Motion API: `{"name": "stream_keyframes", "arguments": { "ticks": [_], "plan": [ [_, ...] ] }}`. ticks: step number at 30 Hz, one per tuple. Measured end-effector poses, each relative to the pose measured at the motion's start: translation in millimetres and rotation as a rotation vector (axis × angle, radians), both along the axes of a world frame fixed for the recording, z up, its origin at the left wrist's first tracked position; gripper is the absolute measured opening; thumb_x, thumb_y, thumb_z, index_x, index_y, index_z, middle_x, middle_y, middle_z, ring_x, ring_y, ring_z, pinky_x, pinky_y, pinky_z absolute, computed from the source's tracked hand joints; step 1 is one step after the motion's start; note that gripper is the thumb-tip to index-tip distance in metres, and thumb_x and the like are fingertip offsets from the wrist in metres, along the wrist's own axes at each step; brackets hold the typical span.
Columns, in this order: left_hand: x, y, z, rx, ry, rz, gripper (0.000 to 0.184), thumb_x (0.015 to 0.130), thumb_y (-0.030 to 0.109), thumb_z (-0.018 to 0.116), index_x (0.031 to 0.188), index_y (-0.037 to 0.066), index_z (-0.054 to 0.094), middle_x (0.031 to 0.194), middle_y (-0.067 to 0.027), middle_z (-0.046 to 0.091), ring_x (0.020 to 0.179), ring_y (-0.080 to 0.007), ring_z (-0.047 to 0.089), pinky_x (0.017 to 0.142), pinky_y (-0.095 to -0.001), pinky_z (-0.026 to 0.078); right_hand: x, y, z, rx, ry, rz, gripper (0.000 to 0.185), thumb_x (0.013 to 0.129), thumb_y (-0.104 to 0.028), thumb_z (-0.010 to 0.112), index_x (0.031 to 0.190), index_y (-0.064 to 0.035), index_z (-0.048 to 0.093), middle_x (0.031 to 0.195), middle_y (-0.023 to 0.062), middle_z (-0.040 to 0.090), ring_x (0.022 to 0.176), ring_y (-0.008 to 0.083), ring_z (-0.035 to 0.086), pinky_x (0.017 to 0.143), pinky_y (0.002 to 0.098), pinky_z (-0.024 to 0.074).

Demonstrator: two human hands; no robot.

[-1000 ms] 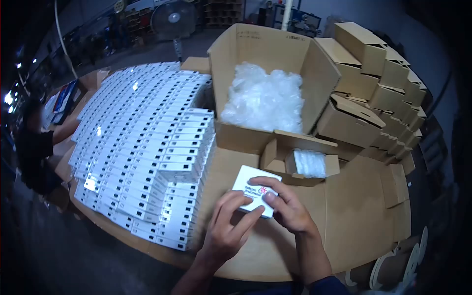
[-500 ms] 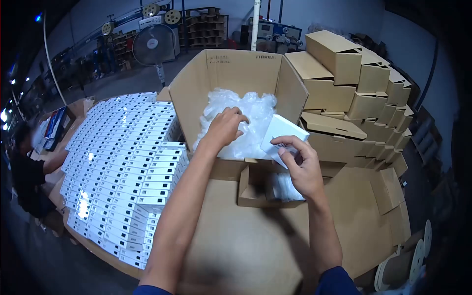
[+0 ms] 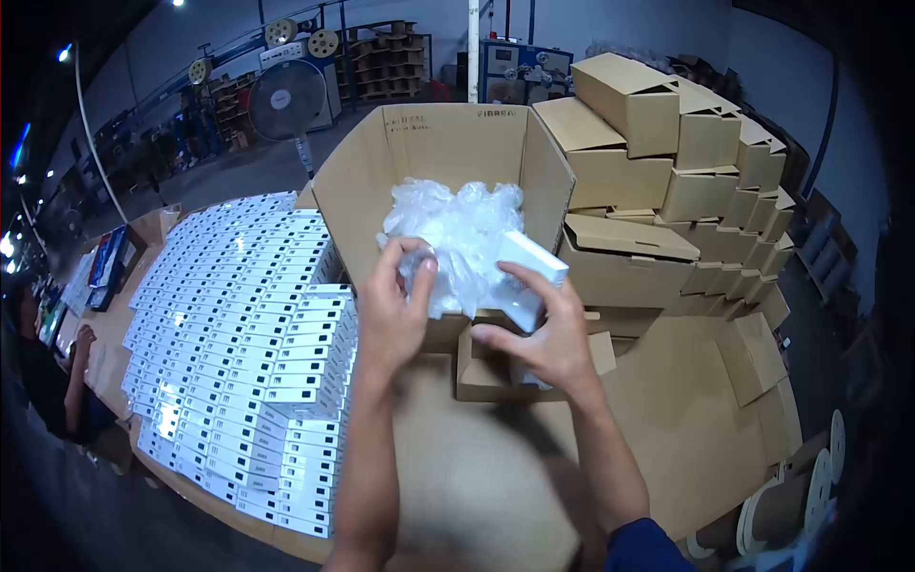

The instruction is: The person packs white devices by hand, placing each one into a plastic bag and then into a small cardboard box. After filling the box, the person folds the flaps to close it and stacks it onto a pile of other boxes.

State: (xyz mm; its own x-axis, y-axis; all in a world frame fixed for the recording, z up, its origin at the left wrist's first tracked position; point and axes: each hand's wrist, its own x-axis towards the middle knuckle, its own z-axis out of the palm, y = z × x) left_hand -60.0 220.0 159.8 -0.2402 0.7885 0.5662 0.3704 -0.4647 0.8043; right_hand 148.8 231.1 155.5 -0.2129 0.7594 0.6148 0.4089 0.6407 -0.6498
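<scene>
By clear bags (image 3: 462, 212), hands (image 3: 393, 310) (image 3: 558, 341) apart, fingers (image 3: 534, 279) bent

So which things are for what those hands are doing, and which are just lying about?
Probably for the job:
White flat box, in the right hand
Crumpled clear plastic, by the left hand
Large open brown cardboard box around that plastic
Neat rows of small white boxes

Probably just about:
Grey round-headed fan
Round flanged spools
White upright pole
</scene>
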Motion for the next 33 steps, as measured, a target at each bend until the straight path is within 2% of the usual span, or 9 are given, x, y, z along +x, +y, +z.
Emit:
{"name": "stream_keyframes", "arguments": {
  "ticks": [2, 5, 6, 13, 17, 22, 25, 29, 33],
  "plan": [
    [17, -19, -14, 0.087, -0.114, -0.068, 0.011, 0.104, 0.006, 0.060, 0.112, 0.000, 0.063, 0.096, -0.0001, 0.063, 0.082, -0.0052, 0.053, 0.071, -0.0224, 0.045, -11, -9, -14, -0.058, 0.025, 0.029, 0.071, 0.066, -0.042, 0.097, 0.124, -0.0076, 0.073, 0.111, 0.0202, 0.066, 0.108, 0.0344, 0.064, 0.095, 0.0437, 0.0528],
    [33, -45, -35, 0.147, -0.043, 0.040, 0.012, 0.105, 0.004, 0.054, 0.111, -0.001, 0.063, 0.097, -0.0013, 0.064, 0.084, -0.0065, 0.054, 0.073, -0.0229, 0.046, -26, -36, -30, -0.377, 0.311, 0.159, 0.032, 0.087, -0.025, 0.084, 0.106, -0.0007, 0.078, 0.101, 0.0184, 0.069, 0.101, 0.0269, 0.064, 0.091, 0.0382, 0.0515],
    [38, -57, -38, 0.088, -0.045, 0.105, 0.015, 0.105, 0.002, 0.051, 0.112, -0.002, 0.063, 0.098, -0.0041, 0.065, 0.088, -0.0094, 0.058, 0.079, -0.0245, 0.048, -31, -44, -41, -0.267, 0.331, 0.155, 0.020, 0.093, -0.017, 0.076, 0.101, 0.0010, 0.079, 0.101, 0.0153, 0.069, 0.098, 0.0206, 0.063, 0.086, 0.0329, 0.0505],
    [44, -116, -64, 0.015, -0.295, 0.053, 0.014, 0.107, 0.006, 0.052, 0.114, -0.001, 0.061, 0.105, -0.0076, 0.066, 0.094, -0.0130, 0.061, 0.084, -0.0269, 0.050, -14, -107, -68, -0.842, 0.648, 0.292, 0.022, 0.096, -0.014, 0.076, 0.108, 0.0055, 0.077, 0.103, 0.0058, 0.070, 0.095, 0.0119, 0.062, 0.083, 0.0285, 0.0511],
    [40, -151, -96, -0.110, -0.353, 0.002, 0.018, 0.107, 0.011, 0.056, 0.122, 0.001, 0.052, 0.102, -0.0056, 0.059, 0.088, -0.0069, 0.056, 0.076, -0.0214, 0.047, -10, -127, -100, -0.867, 0.793, 0.398, 0.019, 0.097, -0.008, 0.075, 0.110, 0.0055, 0.076, 0.107, 0.0064, 0.072, 0.093, 0.0102, 0.064, 0.084, 0.0266, 0.0525],
    [55, -175, -113, -0.091, -0.541, -0.048, 0.025, 0.106, 0.006, 0.057, 0.127, 0.001, 0.045, 0.100, -0.0073, 0.058, 0.088, -0.0112, 0.060, 0.080, -0.0243, 0.050, -8, -143, -114, -0.875, 1.171, 0.376, 0.026, 0.100, -0.008, 0.071, 0.120, 0.0077, 0.070, 0.110, 0.0087, 0.072, 0.099, 0.0121, 0.067, 0.089, 0.0276, 0.0548],
    [63, -179, -118, -0.077, -0.573, -0.007, 0.026, 0.106, 0.006, 0.057, 0.128, 0.000, 0.045, 0.103, -0.0090, 0.060, 0.091, -0.0126, 0.062, 0.082, -0.0257, 0.051, 0, -162, -110, -1.014, 1.056, 0.349, 0.028, 0.100, -0.009, 0.071, 0.121, 0.0087, 0.068, 0.111, 0.0084, 0.071, 0.100, 0.0126, 0.066, 0.089, 0.0280, 0.0548],
    [61, -178, -118, -0.099, -0.571, 0.087, 0.032, 0.106, 0.005, 0.057, 0.135, 0.001, 0.045, 0.119, -0.0135, 0.059, 0.094, -0.0143, 0.063, 0.086, -0.0266, 0.052, 9, -185, -119, -0.852, 0.449, 0.273, 0.022, 0.099, -0.011, 0.073, 0.110, 0.0081, 0.075, 0.115, 0.0124, 0.065, 0.103, 0.0163, 0.063, 0.085, 0.0307, 0.0545],
    [35, -160, -118, -0.111, -0.433, 0.135, 0.033, 0.104, 0.002, 0.058, 0.136, 0.002, 0.049, 0.123, -0.0124, 0.059, 0.100, -0.0145, 0.060, 0.088, -0.0283, 0.052, 15, -191, -124, -0.837, 0.424, 0.183, 0.019, 0.097, -0.014, 0.076, 0.099, 0.0049, 0.078, 0.111, 0.0117, 0.065, 0.095, 0.0178, 0.061, 0.079, 0.0313, 0.0520]
  ]
}}
